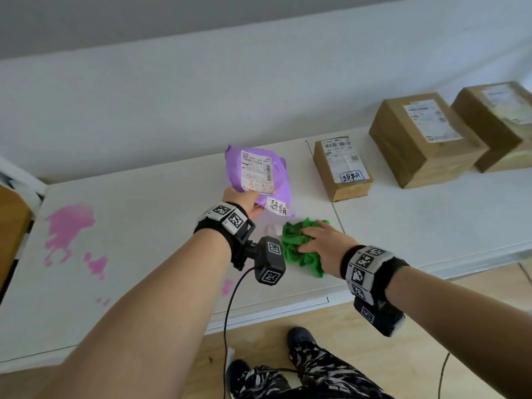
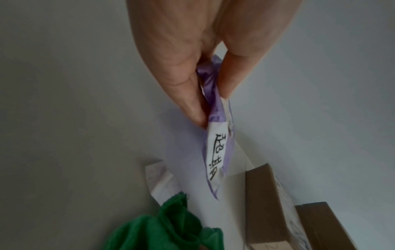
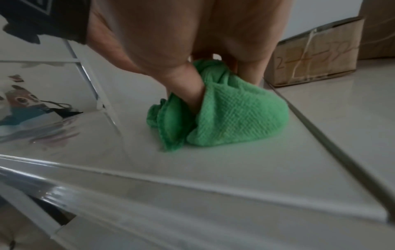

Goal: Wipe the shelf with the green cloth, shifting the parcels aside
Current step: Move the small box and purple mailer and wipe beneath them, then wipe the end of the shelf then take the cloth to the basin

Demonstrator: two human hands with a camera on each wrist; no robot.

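Note:
My left hand [image 1: 243, 201] pinches the near edge of a purple parcel bag [image 1: 260, 174] and holds it tilted up off the white shelf [image 1: 144, 226]. In the left wrist view the thumb and fingers [image 2: 186, 94] squeeze the purple parcel bag [image 2: 215, 135] with its handwritten label. My right hand [image 1: 319, 240] lies on the crumpled green cloth [image 1: 299, 243] just right of the bag, near the shelf's seam. In the right wrist view its thumb digs into the green cloth [image 3: 230, 115], bunching it against the shelf [image 3: 213, 169].
A small brown box [image 1: 341, 168] stands right of the seam, with two larger brown boxes [image 1: 423, 139] [image 1: 495, 122] farther right against the wall. Pink stains [image 1: 69, 228] mark the left part of the shelf. A white paper scrap [image 2: 162, 182] lies under the lifted bag.

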